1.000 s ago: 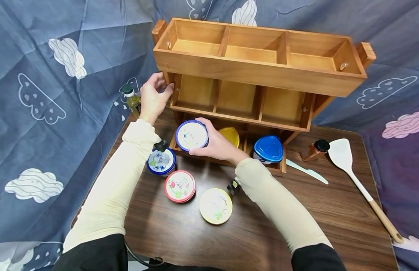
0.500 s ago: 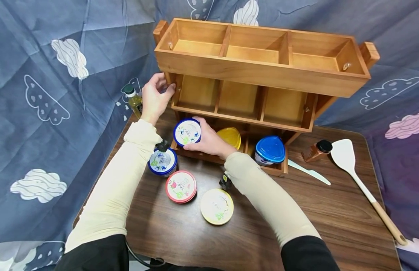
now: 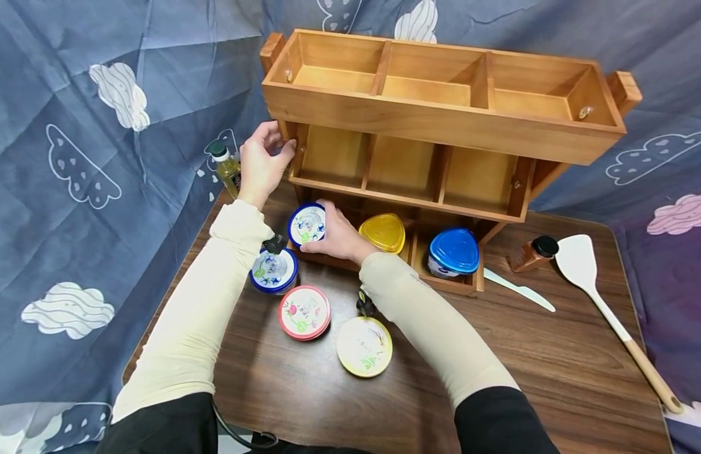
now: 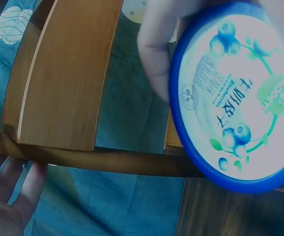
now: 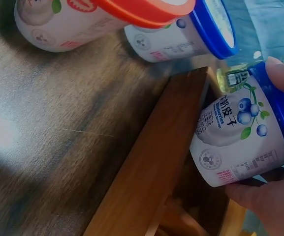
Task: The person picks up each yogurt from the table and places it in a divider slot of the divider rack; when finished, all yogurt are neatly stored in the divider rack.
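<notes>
My right hand [image 3: 340,234] grips a blue-lidded yogurt tub [image 3: 306,226] by its side, thumb and fingers around it. Blueberries are printed on the tub's wall [image 5: 240,132], as the right wrist view shows. It is at the left compartment of the bottom tier of a wooden shelf [image 3: 430,129]; I cannot tell whether its base touches the floor there. My left hand [image 3: 261,161] holds the shelf's left upright, fingers behind it and thumb in front. On the table just before the shelf stand another blue-lidded tub [image 3: 273,271], a red-lidded tub [image 3: 305,313] and a yellow-lidded tub [image 3: 364,347].
In the bottom tier, a yellow-lidded container [image 3: 384,233] occupies the middle compartment and a blue-lidded container [image 3: 454,252] the right one. A pale knife [image 3: 521,290], a spice jar [image 3: 532,253] and a white spatula [image 3: 580,268] lie to the right. An oil bottle [image 3: 227,169] stands behind my left hand.
My right hand has carried the blueberry yogurt tub left and slightly back, toward the bottom tier's left compartment. The left hand keeps its hold on the upright.
</notes>
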`<state>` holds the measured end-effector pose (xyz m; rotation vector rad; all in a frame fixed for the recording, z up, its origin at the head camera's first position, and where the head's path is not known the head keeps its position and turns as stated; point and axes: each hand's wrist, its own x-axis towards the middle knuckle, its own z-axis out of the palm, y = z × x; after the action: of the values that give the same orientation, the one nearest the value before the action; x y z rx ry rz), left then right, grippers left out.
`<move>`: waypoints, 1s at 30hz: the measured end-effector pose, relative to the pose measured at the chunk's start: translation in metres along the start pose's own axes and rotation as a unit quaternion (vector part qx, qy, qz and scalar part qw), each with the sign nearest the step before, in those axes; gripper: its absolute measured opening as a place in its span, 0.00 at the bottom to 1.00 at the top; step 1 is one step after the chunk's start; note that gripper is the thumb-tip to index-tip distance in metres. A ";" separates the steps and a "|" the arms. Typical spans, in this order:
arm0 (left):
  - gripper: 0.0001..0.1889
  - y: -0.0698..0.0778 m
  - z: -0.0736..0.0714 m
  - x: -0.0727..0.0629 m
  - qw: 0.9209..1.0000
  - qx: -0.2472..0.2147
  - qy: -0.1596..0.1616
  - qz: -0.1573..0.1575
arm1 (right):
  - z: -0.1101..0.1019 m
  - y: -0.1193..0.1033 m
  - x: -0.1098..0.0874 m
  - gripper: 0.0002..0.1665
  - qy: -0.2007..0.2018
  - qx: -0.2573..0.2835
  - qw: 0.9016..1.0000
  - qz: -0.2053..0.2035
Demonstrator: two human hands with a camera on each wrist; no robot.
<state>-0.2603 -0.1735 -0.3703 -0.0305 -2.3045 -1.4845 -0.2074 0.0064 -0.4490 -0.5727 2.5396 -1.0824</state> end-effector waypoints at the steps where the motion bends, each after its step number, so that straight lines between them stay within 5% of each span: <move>1: 0.18 0.000 0.000 0.000 1.000 0.001 0.000 0.001 | 0.001 0.001 0.001 0.64 0.000 -0.002 1.000 0.001; 30: 0.18 0.000 0.000 0.000 1.000 -0.007 0.001 0.001 | 0.017 0.004 0.009 0.65 0.014 -0.034 0.996 0.080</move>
<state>-0.2601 -0.1737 -0.3707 -0.0368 -2.2928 -1.4981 -0.2087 -0.0053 -0.4640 -0.3657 2.6031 -0.9577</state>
